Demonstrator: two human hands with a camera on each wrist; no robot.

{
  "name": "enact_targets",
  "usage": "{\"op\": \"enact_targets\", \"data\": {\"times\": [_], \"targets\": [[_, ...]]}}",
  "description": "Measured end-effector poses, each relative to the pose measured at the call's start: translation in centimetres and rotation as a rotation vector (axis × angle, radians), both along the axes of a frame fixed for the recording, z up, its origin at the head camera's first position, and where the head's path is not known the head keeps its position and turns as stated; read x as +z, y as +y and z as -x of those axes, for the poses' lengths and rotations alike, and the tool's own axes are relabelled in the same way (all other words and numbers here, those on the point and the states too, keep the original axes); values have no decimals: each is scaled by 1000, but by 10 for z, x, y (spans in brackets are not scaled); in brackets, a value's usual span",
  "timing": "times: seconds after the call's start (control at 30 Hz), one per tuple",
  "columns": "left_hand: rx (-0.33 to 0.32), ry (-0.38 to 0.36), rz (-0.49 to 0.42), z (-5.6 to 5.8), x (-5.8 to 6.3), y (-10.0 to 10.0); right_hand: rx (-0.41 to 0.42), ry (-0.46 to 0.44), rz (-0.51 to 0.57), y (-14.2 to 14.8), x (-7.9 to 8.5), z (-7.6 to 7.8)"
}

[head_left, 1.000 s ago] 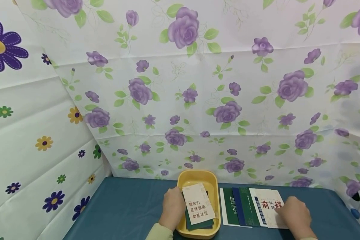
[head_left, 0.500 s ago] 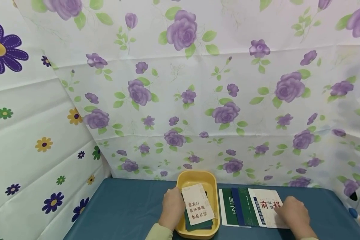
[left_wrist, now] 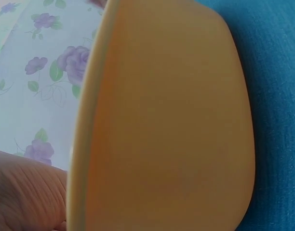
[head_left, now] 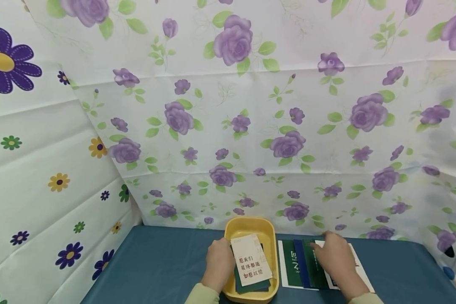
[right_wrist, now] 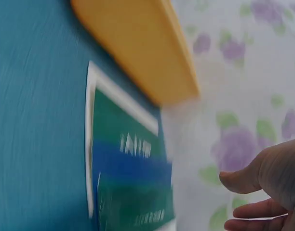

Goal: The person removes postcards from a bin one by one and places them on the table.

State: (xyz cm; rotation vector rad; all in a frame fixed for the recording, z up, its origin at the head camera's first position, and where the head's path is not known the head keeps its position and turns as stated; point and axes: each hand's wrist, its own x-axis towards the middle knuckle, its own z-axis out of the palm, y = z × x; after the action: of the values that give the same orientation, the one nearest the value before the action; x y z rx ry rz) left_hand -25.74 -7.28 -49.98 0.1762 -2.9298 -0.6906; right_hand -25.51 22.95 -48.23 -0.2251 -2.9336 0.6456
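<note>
My left hand (head_left: 218, 260) grips the left rim of a yellow plastic tub (head_left: 249, 222); in the left wrist view the tub's wall (left_wrist: 171, 120) fills the middle, with part of the hand (left_wrist: 27, 195) at its rim. A cream card with red lettering (head_left: 251, 259) lies in the tub on top of dark green cards (head_left: 247, 287). To the right, overlapping cards lie in a row: green (head_left: 289, 257), blue (head_left: 301, 264) and white ones. Over the row's right part hovers my right hand (head_left: 336, 259), thumb and fingers apart and holding nothing in the right wrist view.
A dark teal cloth (head_left: 167, 266) covers the table. Behind it hangs a white sheet with purple roses (head_left: 289, 143), and a second flowered sheet (head_left: 57, 202) closes off the left side. The tub stands close to the back sheet.
My right hand has let go of the rightmost white card and moved left and back over the card row. The left hand stays on the tub's rim.
</note>
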Motion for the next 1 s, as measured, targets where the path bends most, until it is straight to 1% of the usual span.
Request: {"op": "enact_targets", "data": {"times": [0.1, 0.17, 0.3, 0.37, 0.43, 0.5, 0.57, 0.63, 0.7, 0.77, 0.83, 0.9, 1.0], "targets": [[-1, -8, -11, -1, 0, 0, 62, 91, -1, -29, 4, -1], [-6, -8, -13, -2, 0, 0, 110, 131, 12, -48, 5, -2], [-26, 6, -3, -5, -2, 1, 210, 184, 40, -86, 6, -7], [-34, 17, 6, -6, -3, 0, 264, 195, 41, -103, 5, -9], [-32, 17, 14, -7, -4, 0, 332, 172, 50, -117, 3, -10], [-30, 22, 25, -6, -4, -2, 411, 129, 57, -129, 0, -9], [-34, 30, 26, -5, -3, -3, 477, 72, 46, -137, -5, -7], [-42, 25, 22, -4, 0, -4, 522, 24, 5, -141, -10, -5], [-47, -3, 8, -2, 3, -4, 539, 8, -65, -142, -16, -4], [-38, -44, 0, -2, 6, -4, 534, 1, -132, -141, -21, -2], [-28, -69, 9, -2, 7, -5, 528, 23, -190, -141, -24, -1], [-25, -77, 17, -2, 6, -7, 526, 40, -235, -141, -27, -1], [-45, -70, 9, -3, 5, -10, 530, 66, -314, -142, -31, -1]]}}
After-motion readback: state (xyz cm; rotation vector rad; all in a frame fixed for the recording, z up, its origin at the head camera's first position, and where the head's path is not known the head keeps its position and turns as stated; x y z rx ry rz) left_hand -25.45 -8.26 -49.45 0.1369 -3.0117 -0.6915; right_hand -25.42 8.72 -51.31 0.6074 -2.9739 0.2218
